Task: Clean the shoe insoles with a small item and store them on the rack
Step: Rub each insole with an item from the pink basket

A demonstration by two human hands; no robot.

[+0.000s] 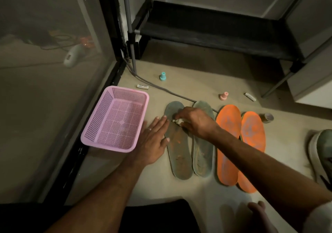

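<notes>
My left hand (154, 137) presses flat, fingers straight, on the leftmost grey insole (177, 148) while my right hand (195, 121) pinches a white wad (177, 121) against it at twelve o'clock.

Under your right fingertips (177, 117) sits a crumpled white wad (177, 121), papery or cloth-like. It presses on a matt grey insole (178, 153), scuffed and stained brown. Beyond your left fingers (161, 123) lies a glossy pink plastic basket (93, 135), perforated mesh. Right of your right fingers, orange insoles (228, 142) look matt and worn, foamy.
</notes>
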